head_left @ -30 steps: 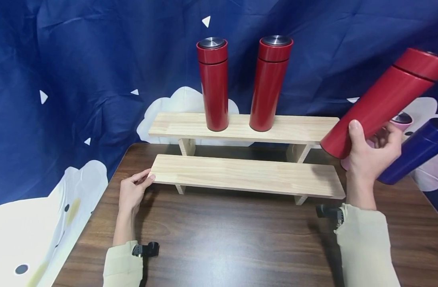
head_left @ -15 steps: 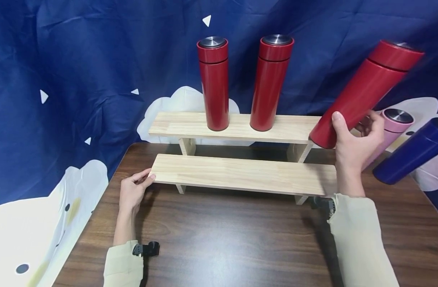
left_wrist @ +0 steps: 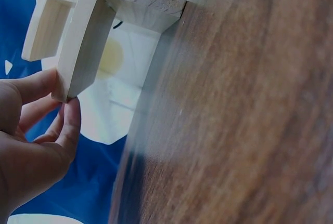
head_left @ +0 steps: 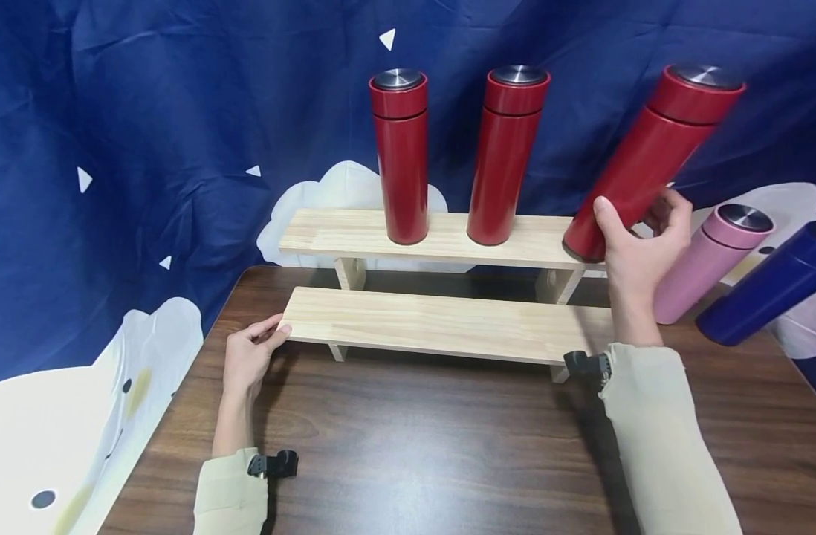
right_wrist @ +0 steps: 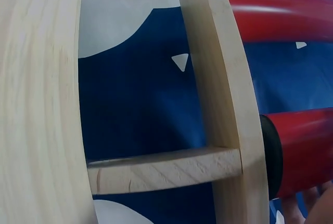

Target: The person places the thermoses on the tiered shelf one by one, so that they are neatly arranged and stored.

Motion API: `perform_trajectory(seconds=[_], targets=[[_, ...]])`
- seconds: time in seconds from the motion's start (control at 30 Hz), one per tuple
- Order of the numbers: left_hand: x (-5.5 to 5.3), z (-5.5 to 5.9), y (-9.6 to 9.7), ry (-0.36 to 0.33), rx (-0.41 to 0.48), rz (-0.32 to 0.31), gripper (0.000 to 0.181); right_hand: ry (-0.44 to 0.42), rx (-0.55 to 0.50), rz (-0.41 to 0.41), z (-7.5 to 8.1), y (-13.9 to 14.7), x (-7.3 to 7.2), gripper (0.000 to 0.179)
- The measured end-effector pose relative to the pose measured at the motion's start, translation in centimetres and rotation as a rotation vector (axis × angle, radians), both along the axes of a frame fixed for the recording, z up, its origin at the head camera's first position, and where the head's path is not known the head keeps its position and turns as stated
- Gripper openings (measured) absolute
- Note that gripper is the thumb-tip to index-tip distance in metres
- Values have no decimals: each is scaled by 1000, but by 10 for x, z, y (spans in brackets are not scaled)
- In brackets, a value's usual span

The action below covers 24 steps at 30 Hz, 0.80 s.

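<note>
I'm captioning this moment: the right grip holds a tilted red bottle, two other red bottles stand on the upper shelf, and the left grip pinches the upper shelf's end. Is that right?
Not quite: the left grip pinches the end of the lower shelf, not the upper shelf, as the head view shows. The rest of your statement holds.

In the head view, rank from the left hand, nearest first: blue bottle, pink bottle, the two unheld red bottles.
From the left hand:
1. Left unheld red bottle, on the upper shelf.
2. Right unheld red bottle, same shelf.
3. Pink bottle, right side.
4. Blue bottle, far right.
</note>
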<state>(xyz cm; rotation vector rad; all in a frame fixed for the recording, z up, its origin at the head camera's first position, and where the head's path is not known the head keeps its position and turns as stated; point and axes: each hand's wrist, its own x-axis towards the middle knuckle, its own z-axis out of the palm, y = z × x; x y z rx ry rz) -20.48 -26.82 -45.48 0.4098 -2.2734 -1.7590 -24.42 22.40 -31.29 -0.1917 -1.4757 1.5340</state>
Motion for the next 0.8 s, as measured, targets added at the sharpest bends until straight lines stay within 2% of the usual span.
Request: perform_trajectory(seconds=[0.13, 0.47, 0.8], targets=[[1, 0, 0, 8, 15, -9, 37, -25, 24, 3, 2, -6, -2, 53], [1, 2, 0, 17, 31, -25, 37, -8, 23, 50, -14, 3, -28, 56], [2, 2, 0, 8, 23, -25, 37, -54, 49, 31, -11, -4, -32, 58]])
